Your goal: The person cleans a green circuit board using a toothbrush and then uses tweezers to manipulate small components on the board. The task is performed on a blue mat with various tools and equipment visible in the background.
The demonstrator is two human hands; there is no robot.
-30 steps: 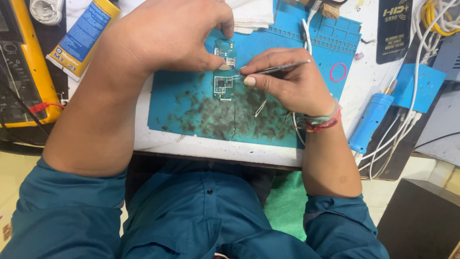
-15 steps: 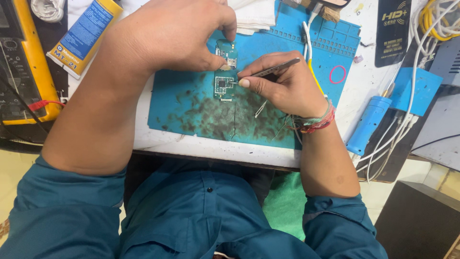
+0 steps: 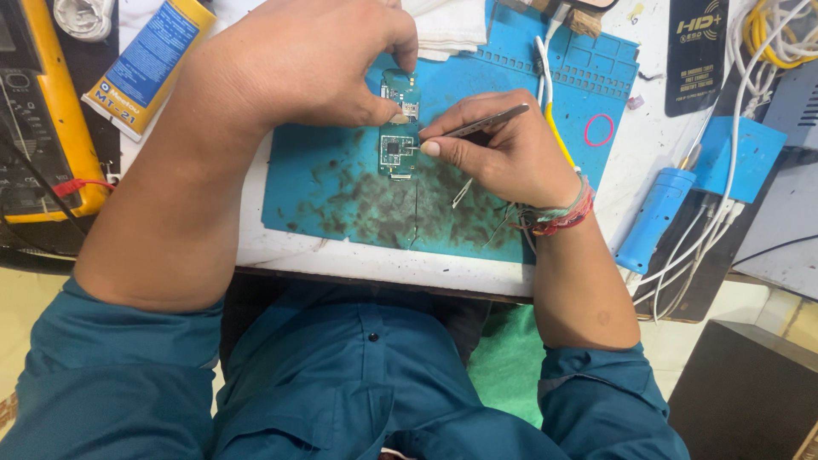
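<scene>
Upper centre of frame: left hand (image 3: 315, 64) pinches small green rectangular circuit board (image 3: 398, 128) flat on stained blue silicone mat (image 3: 324, 192). Right hand (image 3: 503, 153) grips slim metal tweezers (image 3: 486, 123), tips at board.

White worktop (image 3: 656, 128) is carrying a blue silicone repair mat (image 3: 341, 183), stained dark across its near half. Yellow-cased multimeter (image 3: 51, 128) is sitting at the far left edge with a yellow-and-blue tube (image 3: 145, 64) lying beside it. White cables (image 3: 724, 170) are trailing down the right side past a blue cylindrical tool (image 3: 652, 217) and a blue box (image 3: 737, 153). Pale floor (image 3: 25, 311) is showing below the bench edge. Dark box (image 3: 741, 392) is sitting at bottom right. Light is falling evenly, no hard shadows.
</scene>
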